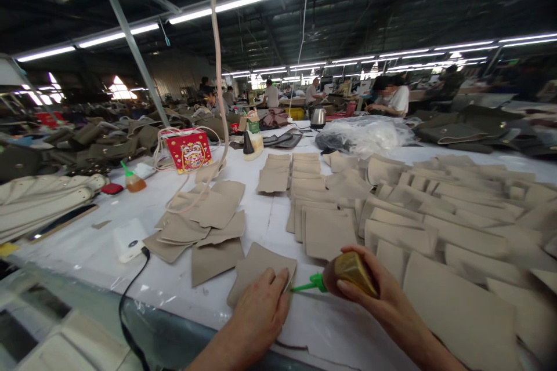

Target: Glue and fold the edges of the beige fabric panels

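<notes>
My right hand (pixel 372 278) is wrapped round a squeeze bottle (pixel 352 273) of amber liquid, tilted on its side. Its green nozzle (pixel 310 284) points left, with the tip at the right edge of a beige panel (pixel 256 264). My left hand (pixel 263 307) grips that panel by its right edge, fingers pressed together, close to the tip. Whether the panel is leather or cloth I cannot tell. A loose pile of similar beige pieces (pixel 221 203) lies just beyond on the left. Overlapping rows of beige pieces (pixel 328 232) spread across the right.
A white device (pixel 129 240) with a black cable (pixel 126 301) lies at the left. Behind it stand another green-tipped bottle (pixel 134 181) and a red box (pixel 190 151). A pale hose (pixel 219 40) hangs down to the table. A kettle (pixel 318 117) and plastic bags (pixel 369 134) are further back.
</notes>
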`<action>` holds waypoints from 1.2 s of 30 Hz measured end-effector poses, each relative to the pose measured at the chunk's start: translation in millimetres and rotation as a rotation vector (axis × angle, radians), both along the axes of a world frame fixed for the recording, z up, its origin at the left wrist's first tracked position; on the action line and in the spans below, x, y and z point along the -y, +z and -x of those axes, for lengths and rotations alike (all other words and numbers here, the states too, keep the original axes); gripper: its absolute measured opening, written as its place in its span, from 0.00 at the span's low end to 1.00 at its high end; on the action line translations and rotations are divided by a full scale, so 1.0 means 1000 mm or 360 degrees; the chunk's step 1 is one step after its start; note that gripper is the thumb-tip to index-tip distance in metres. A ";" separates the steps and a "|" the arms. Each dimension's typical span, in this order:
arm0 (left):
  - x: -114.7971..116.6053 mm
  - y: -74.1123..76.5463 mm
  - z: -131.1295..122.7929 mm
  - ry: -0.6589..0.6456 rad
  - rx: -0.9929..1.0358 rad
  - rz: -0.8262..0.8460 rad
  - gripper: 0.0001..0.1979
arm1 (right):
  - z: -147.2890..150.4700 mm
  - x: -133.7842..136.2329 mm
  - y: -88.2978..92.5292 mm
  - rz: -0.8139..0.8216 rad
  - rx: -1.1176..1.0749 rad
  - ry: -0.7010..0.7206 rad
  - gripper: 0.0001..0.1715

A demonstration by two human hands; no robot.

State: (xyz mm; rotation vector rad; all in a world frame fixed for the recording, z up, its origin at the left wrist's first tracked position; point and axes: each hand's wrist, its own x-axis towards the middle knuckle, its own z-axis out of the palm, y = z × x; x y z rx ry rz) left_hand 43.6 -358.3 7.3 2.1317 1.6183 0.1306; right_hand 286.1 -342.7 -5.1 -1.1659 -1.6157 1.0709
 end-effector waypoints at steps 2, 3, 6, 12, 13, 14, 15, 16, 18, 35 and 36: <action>0.001 -0.001 0.001 -0.0001 0.0027 -0.0003 0.25 | 0.001 0.004 0.001 0.0063 -0.0029 0.0101 0.30; 0.001 -0.001 0.002 0.0000 0.0032 -0.0008 0.25 | 0.002 0.007 0.001 0.0096 -0.0047 0.0137 0.29; 0.002 -0.003 0.003 0.0009 0.0015 -0.0016 0.25 | 0.002 0.010 -0.001 0.0099 -0.0074 0.0074 0.29; 0.003 -0.002 0.003 0.0003 0.0035 -0.0008 0.24 | 0.001 0.013 -0.011 0.0036 -0.0076 -0.0027 0.30; 0.003 -0.002 0.002 0.0004 0.0037 -0.0007 0.24 | 0.002 0.014 -0.011 0.0064 -0.0094 0.0029 0.30; 0.003 -0.002 0.002 0.0005 0.0039 -0.0007 0.24 | 0.002 0.015 -0.011 0.0091 -0.0107 0.0075 0.29; 0.003 -0.002 0.002 0.0006 0.0041 -0.0006 0.24 | 0.003 0.015 -0.010 0.0108 -0.0115 0.0098 0.29; 0.002 -0.002 0.002 0.0005 0.0043 -0.0005 0.24 | 0.003 0.015 -0.008 0.0110 -0.0115 0.0087 0.29; 0.002 -0.002 0.002 0.0002 0.0047 -0.0006 0.24 | 0.003 0.014 -0.006 0.0085 -0.0084 0.0008 0.29; 0.002 -0.006 0.003 -0.0037 0.0098 0.0013 0.23 | 0.006 0.018 -0.009 0.0116 -0.0146 0.0041 0.30; 0.002 -0.007 0.004 -0.0036 0.0097 0.0006 0.23 | 0.006 0.018 -0.008 0.0161 -0.0180 0.0097 0.30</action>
